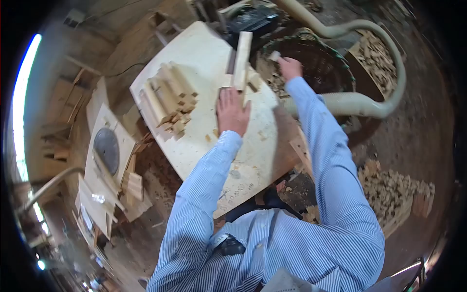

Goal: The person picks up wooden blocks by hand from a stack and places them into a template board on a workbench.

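Observation:
My left hand (232, 111) lies flat on the pale worktable (233, 173), fingers stretched forward and thumb out to the side. Its fingertips touch the near end of some wood pieces beside a light upright-looking wooden strip (242, 58). Off the table's right side, my right hand (292, 69) is closed on a small wood block (275, 56), held above a dark round basket (351, 73). Wood offcuts (277, 85) lie in the basket's left part. To the left of my left hand is a stack of squared wooden sticks (168, 92).
A thick pale hose (360, 104) curves around the basket's right side. Beyond it stands a box of wood scraps (377, 61). More offcuts (394, 194) are heaped at lower right. On the left is a board with a grey round disc (106, 148). A dark machine (253, 20) sits behind the table.

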`<action>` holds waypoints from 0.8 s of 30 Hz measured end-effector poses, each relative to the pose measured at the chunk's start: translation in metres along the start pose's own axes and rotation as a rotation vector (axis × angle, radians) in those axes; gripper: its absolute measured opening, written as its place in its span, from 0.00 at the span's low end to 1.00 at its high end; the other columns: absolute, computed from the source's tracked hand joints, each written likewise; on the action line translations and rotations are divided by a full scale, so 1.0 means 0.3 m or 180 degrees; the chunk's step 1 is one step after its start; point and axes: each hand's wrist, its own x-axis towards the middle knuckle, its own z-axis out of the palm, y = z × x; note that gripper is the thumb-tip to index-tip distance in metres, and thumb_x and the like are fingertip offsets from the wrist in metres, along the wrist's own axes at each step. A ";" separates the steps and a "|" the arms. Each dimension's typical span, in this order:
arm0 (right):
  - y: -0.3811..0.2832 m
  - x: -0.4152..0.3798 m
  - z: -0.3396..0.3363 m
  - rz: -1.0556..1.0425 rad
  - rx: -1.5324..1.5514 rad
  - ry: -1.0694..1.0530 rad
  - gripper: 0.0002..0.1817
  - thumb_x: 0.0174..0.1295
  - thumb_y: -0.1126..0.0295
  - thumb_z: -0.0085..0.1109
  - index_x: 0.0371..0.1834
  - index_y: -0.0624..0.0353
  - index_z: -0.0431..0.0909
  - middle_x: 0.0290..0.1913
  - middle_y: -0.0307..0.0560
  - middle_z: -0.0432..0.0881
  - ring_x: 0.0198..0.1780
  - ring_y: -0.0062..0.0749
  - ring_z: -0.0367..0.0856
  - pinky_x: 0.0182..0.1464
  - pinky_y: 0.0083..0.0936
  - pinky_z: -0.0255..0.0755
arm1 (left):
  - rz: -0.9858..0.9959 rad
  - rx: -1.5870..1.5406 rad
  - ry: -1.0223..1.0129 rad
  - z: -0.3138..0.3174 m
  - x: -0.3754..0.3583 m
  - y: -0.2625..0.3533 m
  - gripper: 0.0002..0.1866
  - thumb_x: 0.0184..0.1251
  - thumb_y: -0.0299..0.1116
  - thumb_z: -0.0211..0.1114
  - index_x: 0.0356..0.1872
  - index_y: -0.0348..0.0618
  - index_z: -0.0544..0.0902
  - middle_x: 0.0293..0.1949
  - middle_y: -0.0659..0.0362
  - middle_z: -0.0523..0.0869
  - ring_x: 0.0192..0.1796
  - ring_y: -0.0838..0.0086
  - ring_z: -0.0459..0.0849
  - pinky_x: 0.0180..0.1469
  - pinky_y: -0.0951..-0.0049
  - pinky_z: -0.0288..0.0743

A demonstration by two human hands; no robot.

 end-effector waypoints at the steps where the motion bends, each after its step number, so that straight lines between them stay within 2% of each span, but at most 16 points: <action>1: -0.011 -0.020 -0.055 -0.0304 -0.0888 0.0017 0.35 0.64 0.44 0.72 0.60 0.67 0.85 0.34 0.56 0.89 0.36 0.34 0.89 0.44 0.39 0.80 | 0.0019 0.0031 0.0028 0.001 -0.005 -0.009 0.43 0.81 0.55 0.58 0.85 0.36 0.57 0.80 0.41 0.69 0.84 0.48 0.62 0.85 0.43 0.52; 2: 0.020 -0.048 -0.084 -0.0466 -0.0599 -0.0081 0.35 0.67 0.48 0.72 0.65 0.69 0.83 0.41 0.56 0.92 0.39 0.35 0.90 0.44 0.38 0.80 | 0.0019 0.0019 0.0036 0.008 -0.008 -0.016 0.44 0.81 0.55 0.58 0.85 0.36 0.57 0.80 0.41 0.68 0.85 0.48 0.61 0.85 0.43 0.51; 3: 0.147 -0.012 -0.061 -0.0622 -0.0192 -0.0145 0.35 0.66 0.46 0.69 0.65 0.64 0.84 0.55 0.63 0.90 0.58 0.53 0.90 0.61 0.41 0.81 | 0.0040 -0.0008 0.0042 0.011 -0.005 -0.018 0.44 0.81 0.55 0.58 0.85 0.36 0.56 0.80 0.41 0.68 0.85 0.47 0.60 0.85 0.43 0.50; 4: 0.136 -0.103 -0.113 -0.0759 0.0269 -0.0195 0.35 0.69 0.50 0.70 0.68 0.68 0.81 0.59 0.64 0.90 0.62 0.48 0.90 0.63 0.37 0.80 | -0.0022 0.0059 0.0086 0.005 -0.006 -0.020 0.44 0.81 0.55 0.58 0.85 0.36 0.56 0.80 0.41 0.68 0.85 0.47 0.60 0.85 0.43 0.50; 5: 0.119 -0.190 -0.194 -0.0783 0.0137 -0.0493 0.33 0.71 0.54 0.70 0.68 0.72 0.80 0.60 0.65 0.89 0.62 0.44 0.89 0.64 0.34 0.80 | -0.0040 -0.0050 0.0016 -0.001 -0.005 -0.013 0.44 0.81 0.56 0.58 0.85 0.36 0.56 0.81 0.41 0.67 0.85 0.47 0.59 0.86 0.42 0.49; 6: 0.117 -0.309 -0.249 -0.0760 0.0473 -0.0572 0.32 0.71 0.58 0.70 0.70 0.72 0.79 0.61 0.63 0.89 0.63 0.42 0.89 0.65 0.33 0.79 | -0.0041 -0.0184 -0.0058 -0.008 -0.004 -0.006 0.44 0.82 0.56 0.57 0.85 0.36 0.55 0.81 0.41 0.66 0.85 0.47 0.58 0.86 0.41 0.48; 7: 0.117 -0.416 -0.335 -0.0660 0.0214 -0.0881 0.31 0.73 0.61 0.69 0.72 0.73 0.77 0.63 0.61 0.88 0.65 0.38 0.87 0.68 0.33 0.78 | -0.0059 -0.0182 -0.0030 -0.011 -0.003 -0.005 0.44 0.82 0.56 0.57 0.85 0.36 0.55 0.81 0.41 0.66 0.85 0.47 0.58 0.86 0.41 0.48; 9: 0.185 -0.658 -0.452 -0.0349 0.0323 -0.0922 0.30 0.77 0.61 0.67 0.73 0.73 0.75 0.68 0.60 0.84 0.68 0.36 0.84 0.71 0.32 0.76 | -0.0055 -0.0292 -0.0021 -0.013 -0.003 -0.006 0.43 0.83 0.57 0.56 0.84 0.33 0.58 0.81 0.40 0.66 0.85 0.46 0.58 0.86 0.44 0.49; 10: 0.188 -0.785 -0.510 -0.0335 0.0415 -0.0868 0.29 0.77 0.63 0.66 0.72 0.72 0.76 0.66 0.60 0.85 0.67 0.40 0.85 0.69 0.34 0.77 | -0.0035 -0.0383 -0.0071 -0.018 -0.003 -0.011 0.42 0.83 0.56 0.56 0.84 0.34 0.59 0.82 0.41 0.64 0.86 0.46 0.56 0.86 0.44 0.48; 11: 0.205 -0.897 -0.568 -0.0628 -0.0165 -0.0672 0.28 0.76 0.64 0.66 0.72 0.70 0.76 0.66 0.61 0.84 0.66 0.49 0.84 0.68 0.39 0.76 | -0.0040 -0.0376 -0.0043 -0.015 -0.002 -0.021 0.42 0.83 0.56 0.56 0.84 0.34 0.59 0.82 0.41 0.64 0.86 0.46 0.56 0.86 0.44 0.48; 13: 0.253 -1.087 -0.658 -0.0784 -0.0889 -0.0368 0.27 0.75 0.64 0.66 0.72 0.69 0.76 0.65 0.63 0.83 0.66 0.58 0.82 0.67 0.42 0.76 | 0.0045 -0.0562 0.0173 -0.005 -0.006 -0.041 0.40 0.83 0.56 0.58 0.82 0.37 0.63 0.81 0.41 0.66 0.84 0.45 0.60 0.85 0.43 0.51; 18: 0.296 -1.350 -0.768 -0.0311 -0.1429 -0.0366 0.31 0.76 0.55 0.64 0.75 0.65 0.74 0.67 0.65 0.82 0.66 0.61 0.82 0.67 0.46 0.75 | 0.0424 0.0018 0.1124 -0.168 0.058 -0.221 0.36 0.75 0.52 0.68 0.76 0.40 0.73 0.76 0.41 0.75 0.79 0.46 0.70 0.82 0.46 0.60; 20: 0.272 -1.361 -0.772 -0.0156 -0.1528 -0.0489 0.32 0.76 0.53 0.64 0.75 0.64 0.74 0.66 0.65 0.83 0.64 0.62 0.84 0.65 0.48 0.77 | 0.0113 0.0023 0.1403 -0.291 0.089 -0.336 0.36 0.73 0.49 0.70 0.74 0.39 0.75 0.74 0.43 0.77 0.78 0.48 0.72 0.81 0.50 0.63; 21: 0.256 -1.361 -0.770 -0.0023 -0.1637 -0.0606 0.33 0.75 0.51 0.64 0.75 0.63 0.75 0.64 0.66 0.85 0.61 0.64 0.85 0.62 0.49 0.78 | -0.0126 0.0079 0.1570 -0.305 0.101 -0.431 0.36 0.75 0.53 0.67 0.75 0.39 0.75 0.74 0.43 0.76 0.79 0.48 0.71 0.81 0.50 0.62; 22: 0.292 -1.355 -0.757 -0.0296 -0.1785 -0.0420 0.33 0.74 0.50 0.65 0.73 0.62 0.76 0.60 0.65 0.87 0.56 0.65 0.87 0.57 0.51 0.80 | -0.0369 0.0136 0.1739 -0.315 0.101 -0.516 0.37 0.78 0.57 0.64 0.75 0.38 0.74 0.75 0.44 0.75 0.79 0.49 0.70 0.81 0.50 0.61; 24: 0.297 -1.361 -0.746 -0.0226 -0.1850 -0.0399 0.33 0.74 0.49 0.65 0.72 0.63 0.77 0.60 0.65 0.87 0.55 0.65 0.88 0.57 0.51 0.80 | -0.1628 -0.0195 0.1435 -0.405 0.084 -0.564 0.37 0.76 0.57 0.65 0.73 0.37 0.76 0.72 0.43 0.78 0.75 0.48 0.75 0.78 0.52 0.66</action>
